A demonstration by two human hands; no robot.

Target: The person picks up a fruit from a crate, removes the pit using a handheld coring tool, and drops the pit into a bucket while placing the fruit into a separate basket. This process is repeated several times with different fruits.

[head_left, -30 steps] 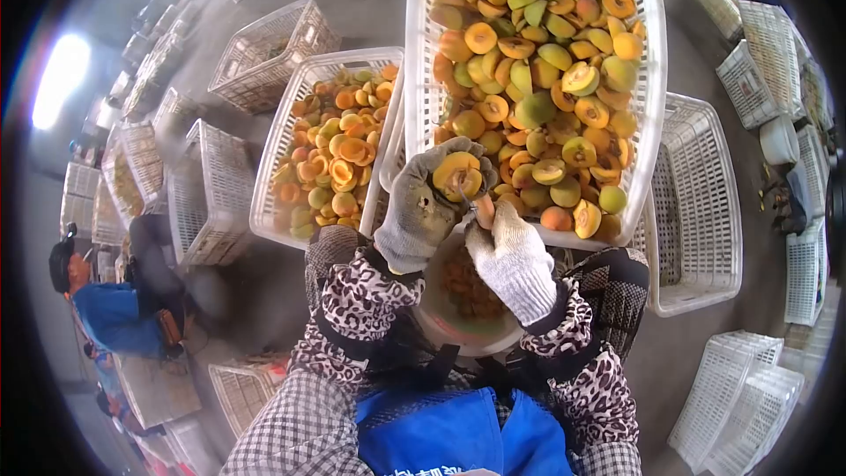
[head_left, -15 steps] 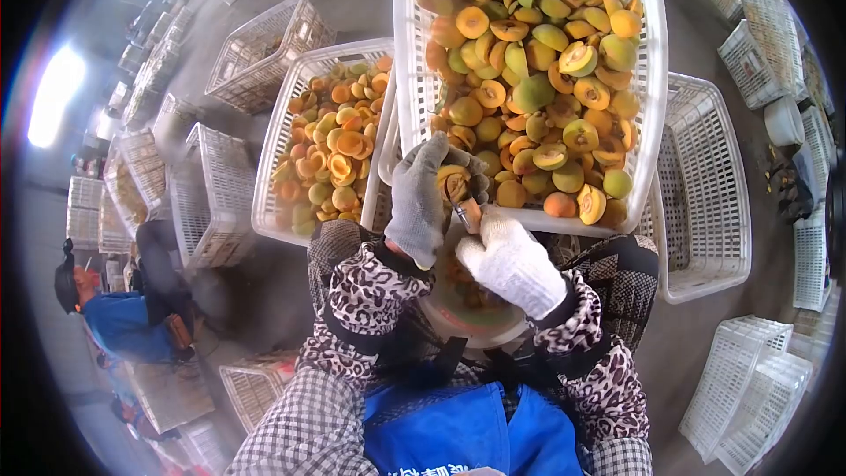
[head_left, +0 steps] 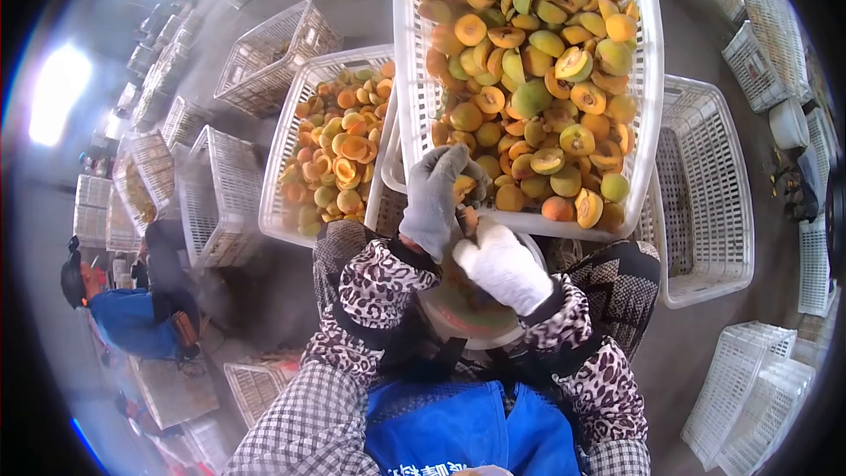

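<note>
My left hand (head_left: 432, 200), in a grey glove, is closed around a peach half (head_left: 464, 185) at the near edge of the big crate. My right hand (head_left: 507, 269), in a white glove, grips a small hand tool (head_left: 470, 220) close against the fruit; its tip is mostly hidden. Below both hands, between the knees, sits a round pale tub (head_left: 480, 337), its contents partly covered by the hands. Directly ahead, the big white crate (head_left: 650, 115) is filled with halved peaches, some with stones showing. Left of it, a lower white crate (head_left: 275, 181) contains hollowed halves.
At right stands a white crate (head_left: 745, 211), with stacked crates (head_left: 749, 397) nearer. More crates (head_left: 220, 203) are on the floor at left. A person in blue (head_left: 132, 322) sits at far left.
The left hand has turned slightly over the peach half, covering more of it. The right hand has shifted slightly left and down, and less of the tool shows.
</note>
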